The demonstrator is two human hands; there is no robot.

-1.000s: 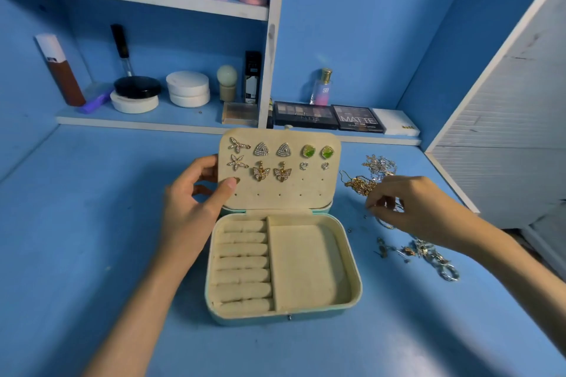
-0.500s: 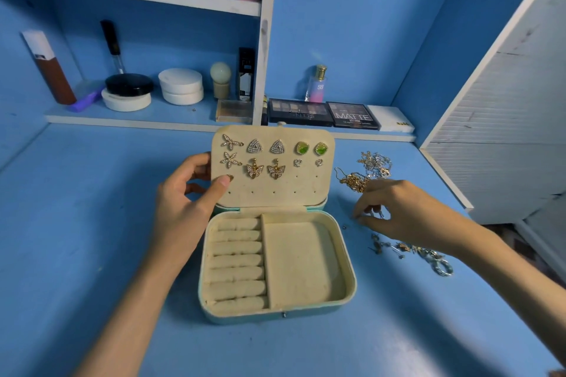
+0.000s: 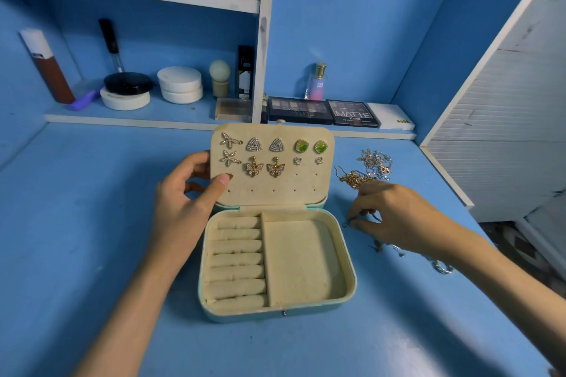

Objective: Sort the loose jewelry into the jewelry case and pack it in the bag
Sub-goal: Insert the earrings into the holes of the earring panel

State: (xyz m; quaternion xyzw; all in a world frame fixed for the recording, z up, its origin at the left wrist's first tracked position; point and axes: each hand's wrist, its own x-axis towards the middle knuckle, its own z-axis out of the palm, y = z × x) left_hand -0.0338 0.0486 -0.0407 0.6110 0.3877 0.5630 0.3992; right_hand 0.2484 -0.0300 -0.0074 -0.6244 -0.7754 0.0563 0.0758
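The blue worktop (image 3: pixel 92 223) fills your view, with a shelf (image 3: pixel 137 118) of cosmetics along its back edge. The case (image 3: pixel 275 312) sits open at the middle of the worktop, hinge toward the back edge. Its base holds a column of ring rolls (image 3: pixel 237 260) on the left and a plain tray (image 3: pixel 300 260) on the right; nothing lies in either. The lid (image 3: pixel 275 190) stands upright.

Your left hand (image 3: pixel 183 208) grips the lid at its lower left corner, thumb pressed on the inner face and fingers curled behind the edge. Your right hand (image 3: pixel 398 217) is down on the worktop just right of the case, fingers curled, thumb and forefinger pinching a tiny piece (image 3: pixel 346 225) too small to identify.

The loose jewelry lies toward the right edge. A tangle of gold and silver chains (image 3: pixel 364 171) sits just beyond your right hand's knuckles. A few small bits (image 3: pixel 389 249) and a silver ring (image 3: pixel 442 268) lie beside your right wrist, partly hidden by it.

Pinned in the lid, top row: one starfish (image 3: pixel 230 141), two triangles (image 3: pixel 254 144), two green studs (image 3: pixel 302 146). Second row: another starfish, two butterflies (image 3: pixel 254 168), two tiny hearts (image 3: pixel 297 161). A gold earring (image 3: pixel 229 175) sits at your left thumb tip, mostly covered.
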